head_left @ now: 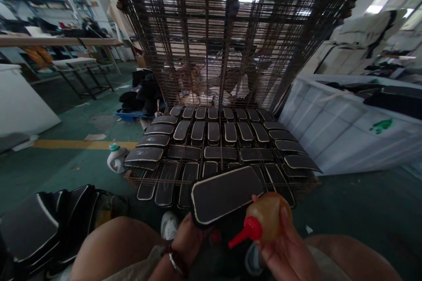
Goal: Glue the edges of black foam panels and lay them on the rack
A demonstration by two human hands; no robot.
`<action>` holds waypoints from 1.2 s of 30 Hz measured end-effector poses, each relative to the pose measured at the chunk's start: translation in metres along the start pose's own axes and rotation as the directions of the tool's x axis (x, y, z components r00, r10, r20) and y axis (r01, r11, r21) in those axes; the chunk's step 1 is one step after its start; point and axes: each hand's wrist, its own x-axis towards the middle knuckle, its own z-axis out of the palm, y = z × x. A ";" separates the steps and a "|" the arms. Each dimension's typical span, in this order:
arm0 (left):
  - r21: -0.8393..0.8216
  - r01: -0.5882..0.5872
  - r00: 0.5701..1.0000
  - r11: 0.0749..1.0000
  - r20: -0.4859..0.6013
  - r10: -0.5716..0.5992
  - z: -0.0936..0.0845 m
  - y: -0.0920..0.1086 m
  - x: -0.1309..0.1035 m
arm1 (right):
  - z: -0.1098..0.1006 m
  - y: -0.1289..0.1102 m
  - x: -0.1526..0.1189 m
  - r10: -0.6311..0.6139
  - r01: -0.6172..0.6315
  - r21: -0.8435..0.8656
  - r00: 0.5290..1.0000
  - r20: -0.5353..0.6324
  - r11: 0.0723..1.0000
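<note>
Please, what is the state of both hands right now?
Left hand: holding a pale-edged dark panel.
Right hand: closed around a red-nozzled squeeze bottle.

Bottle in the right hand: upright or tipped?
Tipped. The bottle leans over in the right hand, its red nozzle pointing toward the lower left of the picture.

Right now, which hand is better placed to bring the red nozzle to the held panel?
Right hand, probably: it holds the amber bottle with that red nozzle; the left hand holds the panel.
</note>
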 end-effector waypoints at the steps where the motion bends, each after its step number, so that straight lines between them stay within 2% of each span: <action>1: 0.019 0.006 0.999 1.000 -0.035 -0.005 -0.006 0.015 0.003 | 0.003 -0.008 -0.004 0.026 -0.026 -0.031 1.000 0.000 0.999; 3: 0.106 0.069 0.998 0.992 -0.015 -0.068 -0.011 0.050 0.010 | 0.009 -0.021 -0.010 0.057 -0.057 -0.096 0.998 -0.004 0.994; 5: 0.226 0.145 0.975 0.963 0.130 -0.178 -0.008 0.081 0.014 | 0.014 -0.030 -0.012 0.098 -0.097 -0.168 0.995 -0.001 0.981; 8: 0.411 0.122 0.922 0.903 0.291 -0.256 0.005 0.107 0.016 | 0.021 -0.035 -0.007 0.156 -0.152 -0.258 0.988 -0.004 0.954; 10: 0.490 0.077 0.905 0.868 0.331 -0.268 0.015 0.109 0.016 | 0.025 -0.034 0.000 0.147 -0.143 -0.323 0.989 -0.013 0.935; 13: 0.525 0.037 0.891 0.850 0.368 -0.266 0.027 0.101 0.019 | 0.028 -0.027 0.011 0.130 -0.113 -0.444 0.991 0.009 0.889; 17: 0.487 0.006 0.913 0.873 0.354 -0.204 0.029 0.091 0.026 | 0.024 -0.021 0.022 0.094 -0.066 -0.509 0.995 0.029 0.858; 20: 0.445 0.009 0.913 0.896 0.363 -0.189 0.022 0.091 0.029 | 0.025 -0.031 0.026 -0.010 0.016 -0.497 1.000 0.014 0.868; 22: 0.442 0.002 0.898 0.897 0.394 -0.197 0.017 0.094 0.028 | 0.032 -0.047 0.028 -0.148 0.139 -0.489 0.989 0.022 0.861; 24: 0.462 -0.005 0.880 0.887 0.424 -0.216 0.013 0.097 0.025 | 0.044 -0.068 0.030 -0.341 0.307 -0.491 0.940 0.021 0.815; 26: 0.489 -0.012 0.862 0.872 0.446 -0.239 0.010 0.101 0.023 | 0.057 -0.090 0.031 -0.536 0.462 -0.521 0.844 0.011 0.718; 28: 0.514 -0.015 0.841 0.858 0.470 -0.267 0.009 0.102 0.020 | 0.069 -0.106 0.031 -0.650 0.554 -0.573 0.759 0.049 0.604; 29: 0.525 -0.019 0.833 0.851 0.479 -0.277 0.008 0.103 0.019 | 0.074 -0.111 0.030 -0.673 0.577 -0.600 0.735 0.084 0.555; 31: 0.544 -0.022 0.826 0.839 0.482 -0.292 0.007 0.102 0.018 | 0.081 -0.117 0.028 -0.667 0.586 -0.646 0.729 0.154 0.490; 36: 0.582 -0.017 0.822 0.813 0.471 -0.320 0.005 0.101 0.017 | 0.088 -0.115 0.025 -0.603 0.579 -0.708 0.751 0.270 0.404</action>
